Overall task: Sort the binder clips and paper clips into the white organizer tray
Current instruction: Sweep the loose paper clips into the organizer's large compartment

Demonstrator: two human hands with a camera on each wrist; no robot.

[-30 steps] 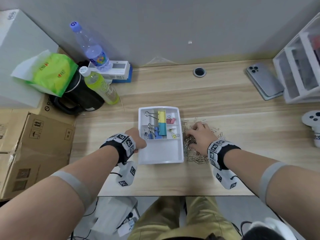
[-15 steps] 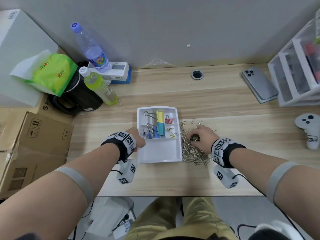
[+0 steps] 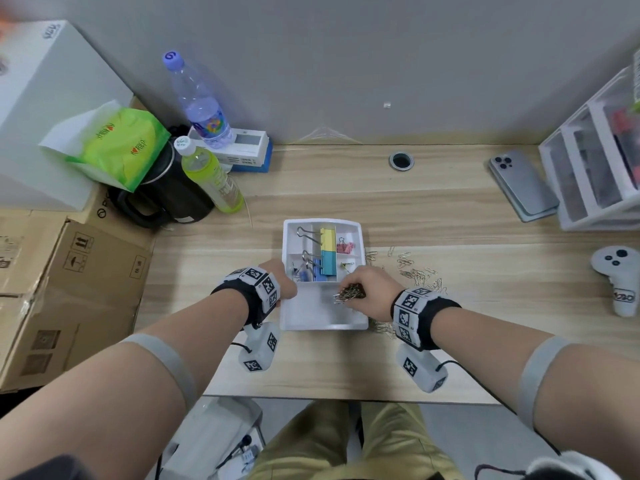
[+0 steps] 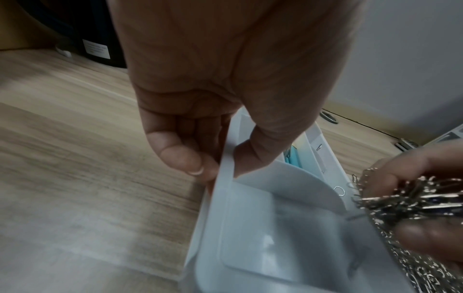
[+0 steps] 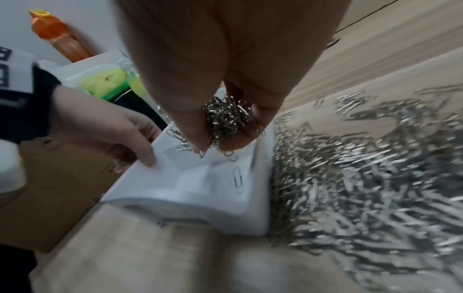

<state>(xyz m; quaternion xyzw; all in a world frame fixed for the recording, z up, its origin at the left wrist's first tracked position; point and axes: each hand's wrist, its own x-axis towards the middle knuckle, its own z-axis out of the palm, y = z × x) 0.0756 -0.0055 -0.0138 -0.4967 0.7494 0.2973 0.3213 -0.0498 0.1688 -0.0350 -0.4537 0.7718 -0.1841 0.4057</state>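
Gripping a dense bunch of silver paper clips point(image 3: 349, 293), the right hand point(image 3: 372, 295) hangs over the large near compartment of the white organizer tray point(image 3: 323, 326), its fingers curled tightly around the bundle with a few clips dangling below the fingertips. One paper clip point(image 5: 238, 182) lies flat on the floor of that compartment. The left hand point(image 3: 280, 280) pinches the tray's rim at 9 o'clock, thumb inside the wall and fingers curled outside against it. In the tray's far compartments, toward 12 o'clock, lie the binder clips: a yellow one point(image 3: 328, 236) and a teal one point(image 3: 328, 262) along the middle strip, a blue one point(image 3: 318, 268) to their 9 o'clock side, and a small pink one point(image 3: 345, 247) at 3 o'clock of the yellow. On the wooden desk point(image 3: 450, 233), a heap of loose paper clips point(image 5: 355, 178) lies against the tray's wall at 3 o'clock and spreads away from it. Farther off at 1 o'clock rests a grey smartphone point(image 3: 523, 185); at 10 o'clock stand a green drink bottle point(image 3: 211, 178) and a black kettle point(image 3: 162, 199).
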